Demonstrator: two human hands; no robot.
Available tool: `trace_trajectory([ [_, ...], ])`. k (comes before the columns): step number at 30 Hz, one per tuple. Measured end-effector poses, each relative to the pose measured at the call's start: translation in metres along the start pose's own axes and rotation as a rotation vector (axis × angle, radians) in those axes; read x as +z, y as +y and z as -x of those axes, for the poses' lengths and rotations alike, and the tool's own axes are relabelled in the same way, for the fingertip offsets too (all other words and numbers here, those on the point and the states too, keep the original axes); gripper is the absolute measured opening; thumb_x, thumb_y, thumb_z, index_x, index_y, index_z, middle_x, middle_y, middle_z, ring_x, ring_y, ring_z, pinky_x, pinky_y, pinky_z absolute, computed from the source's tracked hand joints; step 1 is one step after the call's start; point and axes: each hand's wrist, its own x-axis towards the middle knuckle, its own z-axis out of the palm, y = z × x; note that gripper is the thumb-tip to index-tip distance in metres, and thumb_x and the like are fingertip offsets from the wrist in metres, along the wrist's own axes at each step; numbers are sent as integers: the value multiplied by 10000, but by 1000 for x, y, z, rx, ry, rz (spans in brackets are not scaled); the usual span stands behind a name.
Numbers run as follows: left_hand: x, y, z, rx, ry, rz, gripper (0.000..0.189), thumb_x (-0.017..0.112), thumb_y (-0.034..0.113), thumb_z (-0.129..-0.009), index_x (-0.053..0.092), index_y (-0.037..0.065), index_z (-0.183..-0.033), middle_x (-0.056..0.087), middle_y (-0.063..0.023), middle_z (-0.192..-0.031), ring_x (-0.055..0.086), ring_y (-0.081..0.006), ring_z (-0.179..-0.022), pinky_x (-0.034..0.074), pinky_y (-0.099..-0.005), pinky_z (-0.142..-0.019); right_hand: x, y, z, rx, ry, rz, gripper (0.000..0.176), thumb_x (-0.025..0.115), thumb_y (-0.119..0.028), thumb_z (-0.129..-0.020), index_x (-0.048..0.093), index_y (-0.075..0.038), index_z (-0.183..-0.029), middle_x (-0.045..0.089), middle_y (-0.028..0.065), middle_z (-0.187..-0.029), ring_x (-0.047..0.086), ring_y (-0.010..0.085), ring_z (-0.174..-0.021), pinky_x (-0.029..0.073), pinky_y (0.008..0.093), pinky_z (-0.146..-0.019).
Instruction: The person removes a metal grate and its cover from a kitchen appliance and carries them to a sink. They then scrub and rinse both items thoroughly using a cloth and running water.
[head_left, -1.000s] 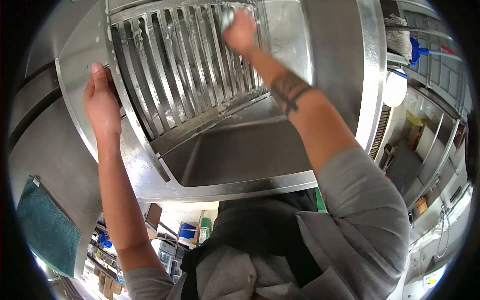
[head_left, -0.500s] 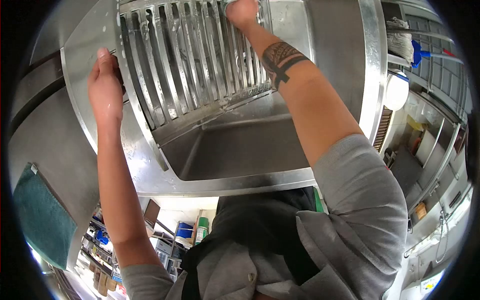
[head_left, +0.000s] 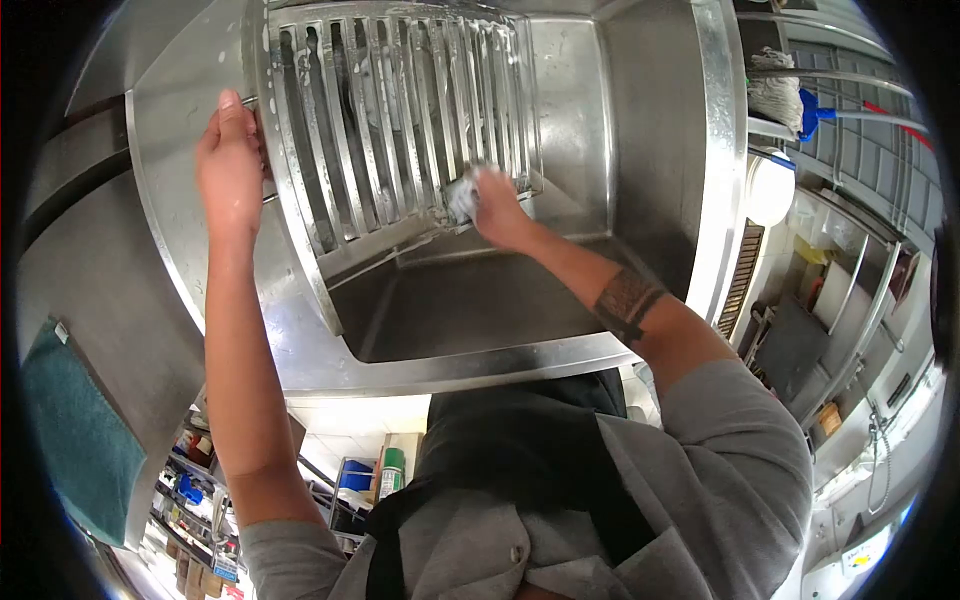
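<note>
As grille (head_left: 404,125) sits askew, long slats (head_left: 328,130) pointing forward

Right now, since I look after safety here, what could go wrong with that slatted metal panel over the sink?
The left hand seems to grip a thin wire handle at one side of the wet slatted panel, so the panel might slip toward the sink.

The right hand holds a pale wad against the panel's near edge; bare fingers could scrape on the metal.
</note>
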Motion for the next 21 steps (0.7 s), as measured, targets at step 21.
trace_trajectory([
  [21,1,-5,-2,29,55,-9,488,480,494,-1081,559,85,-826,434,50,-638,382,-76,-573,329,-279,-525,-31,3,-106,-230,375,285,380,613,-11,-791,579,9,-1169,603,256,-1151,568,445,-1068,417,565,-925],
])
